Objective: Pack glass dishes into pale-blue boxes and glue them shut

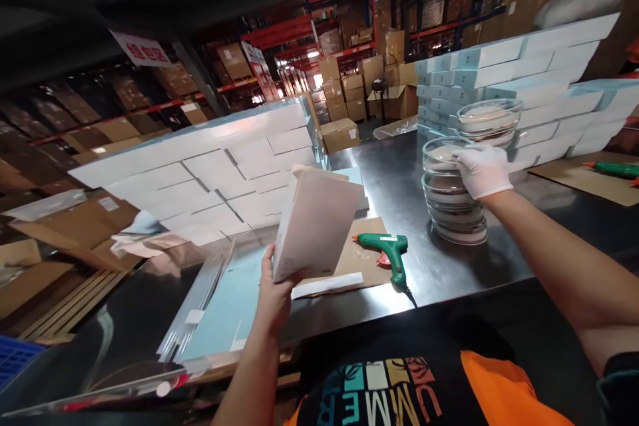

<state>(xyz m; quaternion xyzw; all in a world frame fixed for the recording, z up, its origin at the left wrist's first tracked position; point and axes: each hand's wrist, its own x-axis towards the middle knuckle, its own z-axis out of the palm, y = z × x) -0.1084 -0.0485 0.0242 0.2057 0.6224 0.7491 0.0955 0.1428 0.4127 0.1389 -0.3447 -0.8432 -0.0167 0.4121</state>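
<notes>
Right hand [482, 170], white-gloved, fingers closed over the rim of the top clear dish [446, 154] on the dish stack [454, 203]; lift straight up so the stack stays put. Left hand [273, 294] bare, fingers pinching the open white box [314, 226] by its lower edge, above the steel table [449, 266]. Dish contents unclear; box interior faces away.

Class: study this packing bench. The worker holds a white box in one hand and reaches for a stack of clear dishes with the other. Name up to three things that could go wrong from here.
1. The right hand grips only the top of the tall stack of clear dishes; lifting one might tip the rest.
2. The left hand holds the open white box by its lower corner, so it could slip or sag.
3. The glue gun lies close by on the metal table; its nozzle may be hot.
</notes>
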